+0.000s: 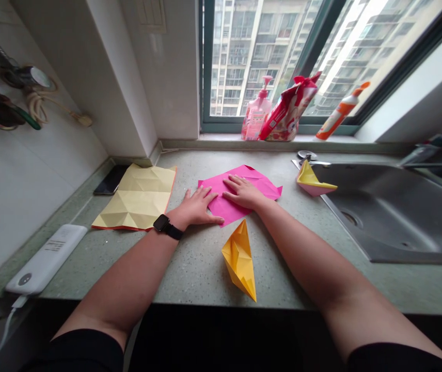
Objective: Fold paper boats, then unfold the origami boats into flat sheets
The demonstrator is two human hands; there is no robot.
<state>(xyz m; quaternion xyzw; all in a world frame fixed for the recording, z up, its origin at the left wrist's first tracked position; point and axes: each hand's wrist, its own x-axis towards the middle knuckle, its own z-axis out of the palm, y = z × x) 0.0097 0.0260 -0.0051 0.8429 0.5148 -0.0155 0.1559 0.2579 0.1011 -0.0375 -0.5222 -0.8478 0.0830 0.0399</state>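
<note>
My left hand (196, 205) and my right hand (243, 192) lie flat on a creased sheet of pink paper (262, 182), pressing it to the speckled countertop (201, 274). A black watch (166, 226) circles my left wrist. To the left of that hand is an unfolded, creased sheet of pale yellow paper (136, 199). A folded yellow paper boat (239, 261) lies on its side just below my hands. Further right, a smaller yellow-and-pink paper boat (312, 183) sits at the edge of the sink.
A steel sink (395, 212) fills the right of the counter. A black phone (108, 180) and a white power bank (46, 258) lie at the left. A pink pump bottle (257, 108), a red bag (288, 108) and an orange-and-white bottle (341, 111) stand on the windowsill.
</note>
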